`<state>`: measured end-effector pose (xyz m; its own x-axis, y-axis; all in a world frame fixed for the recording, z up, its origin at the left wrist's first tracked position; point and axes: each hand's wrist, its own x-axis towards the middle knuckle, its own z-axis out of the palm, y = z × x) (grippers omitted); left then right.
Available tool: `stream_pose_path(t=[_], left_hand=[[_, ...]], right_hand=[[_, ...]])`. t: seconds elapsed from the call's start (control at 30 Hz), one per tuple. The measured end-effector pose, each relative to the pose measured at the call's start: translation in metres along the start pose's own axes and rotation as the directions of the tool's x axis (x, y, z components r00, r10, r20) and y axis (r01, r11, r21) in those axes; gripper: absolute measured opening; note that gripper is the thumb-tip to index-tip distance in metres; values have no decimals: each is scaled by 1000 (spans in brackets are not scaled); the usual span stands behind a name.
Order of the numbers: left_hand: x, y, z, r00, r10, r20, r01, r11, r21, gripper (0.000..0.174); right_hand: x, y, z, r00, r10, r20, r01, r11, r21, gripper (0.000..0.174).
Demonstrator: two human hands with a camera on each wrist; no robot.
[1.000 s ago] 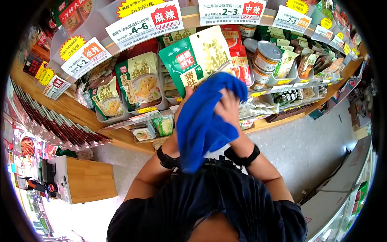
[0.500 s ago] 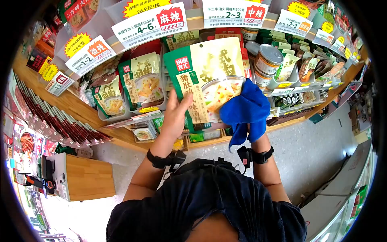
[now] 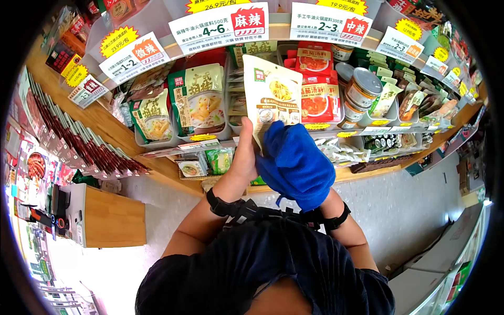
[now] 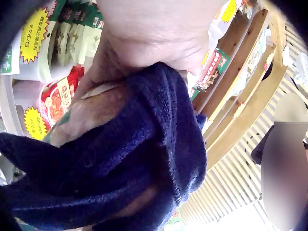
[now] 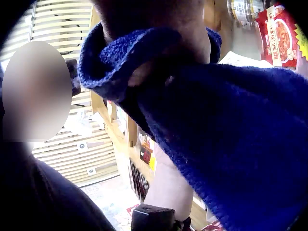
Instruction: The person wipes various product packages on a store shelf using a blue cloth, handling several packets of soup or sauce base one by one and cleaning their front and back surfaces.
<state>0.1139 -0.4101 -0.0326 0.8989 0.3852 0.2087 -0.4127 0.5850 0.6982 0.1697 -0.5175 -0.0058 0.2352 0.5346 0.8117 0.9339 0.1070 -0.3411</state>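
Note:
My left hand [image 3: 243, 159] grips a soup pouch [image 3: 273, 86] by its lower left side, thumb pointing up along the edge. The pouch stands tilted in front of the shelf, its cream printed panel with small food pictures facing me. A blue cloth [image 3: 298, 164] is bunched over the lower part of the pouch. My right hand [image 5: 159, 19] holds this cloth, which wraps round it and hides most of its fingers. In the left wrist view, folds of the cloth hang just below the left hand and cover much of the pouch.
Green-and-cream pouches [image 3: 198, 102] sit in clear bins on the curved shelf behind, with red pouches [image 3: 317, 97] and stacked cans [image 3: 362, 86] further right. Price cards [image 3: 220, 29] line the upper shelf edge. A wooden counter [image 3: 115, 218] stands at the left.
The pouch has turned from its green-and-cream front to its cream panel. My right hand has brought the cloth leftward from the pouch's lower right corner, close to my left hand.

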Motion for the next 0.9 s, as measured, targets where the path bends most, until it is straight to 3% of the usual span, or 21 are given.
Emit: stream_pose_path(t=[0.03, 0.1, 0.17, 0.27, 0.3, 0.43, 0.47, 0.5, 0.53, 0.57, 0.6, 0.63, 0.67, 0.7, 0.73, 0.77, 0.8, 0.87, 0.9], left_hand=[[-2, -1, 0, 999, 22, -43, -20, 999, 40, 74], [-10, 3, -1, 999, -7, 35, 6, 999, 44, 68], [-18, -3, -3, 996, -62, 69, 55, 993, 100, 65], [-22, -14, -10, 959, -263, -101, 270, 961, 64, 64], [-21, -10, -2, 977, -172, -126, 189, 972, 139, 63], [-24, -5, -15, 986, -162, -29, 160, 986, -51, 56], [-27, -4, -15, 986, -148, -72, 150, 988, 27, 54], [-32, -3, -14, 985, -129, -117, 142, 984, 105, 51], [-36, -1, -15, 981, -106, -162, 135, 974, 181, 49], [-32, -3, -33, 975, -190, 112, 199, 977, -76, 42], [-33, -6, -35, 966, -259, -26, 259, 966, -1, 40], [-32, -8, -31, 978, -206, -41, 206, 979, 2, 41], [-30, -8, -26, 988, -145, -59, 146, 989, 9, 41], [-28, -6, -24, 983, -165, -83, 164, 986, -19, 43], [-26, -4, -25, 993, -107, -57, 109, 994, 26, 51], [-25, -2, -27, 998, -49, -30, 51, 996, 68, 59], [-19, -2, -19, 998, 62, 5, -62, 990, 129, 64], [-9, -8, -20, 961, 270, 55, -273, 907, 320, 67], [-9, -3, -15, 949, 300, 101, -314, 858, 405, 66]], right_hand=[[4, 0, -3, 996, -91, -22, 91, 996, 12, 15], [13, 7, -10, 962, -266, -67, 268, 963, 26, 17], [14, 18, -3, 955, -292, 50, 290, 956, 44, 18], [-1, 47, 16, 993, -115, 19, 99, 919, 382, 23], [-8, 48, 15, 993, 19, 117, -67, 906, 418, 25], [-2, 61, 24, 981, -156, 118, 135, 976, 172, 32], [7, 57, 17, 971, -180, 156, 167, 982, 93, 31], [12, 63, 16, 982, -156, 108, 138, 978, 154, 31], [13, 78, 22, 966, -259, -9, 259, 962, 84, 30], [9, 99, 34, 924, -363, -119, 366, 931, 2, 29], [5, 103, 33, 954, -280, -103, 290, 952, 102, 30], [1, 106, 31, 977, -195, -87, 208, 957, 200, 32], [-7, 103, 36, 998, 42, -46, -22, 928, 371, 34], [-16, 101, 46, 964, 262, 42, -245, 818, 520, 35], [-21, 95, 53, 877, 448, 172, -448, 638, 626, 37], [-24, 89, 51, 917, 360, 171, -398, 839, 371, 37], [-26, 81, 50, 949, 268, 168, -285, 955, 86, 38], [-49, 84, 63, 998, 56, 27, -60, 988, 145, 34], [-63, 84, 79, 909, 402, 109, -385, 713, 586, 30]])
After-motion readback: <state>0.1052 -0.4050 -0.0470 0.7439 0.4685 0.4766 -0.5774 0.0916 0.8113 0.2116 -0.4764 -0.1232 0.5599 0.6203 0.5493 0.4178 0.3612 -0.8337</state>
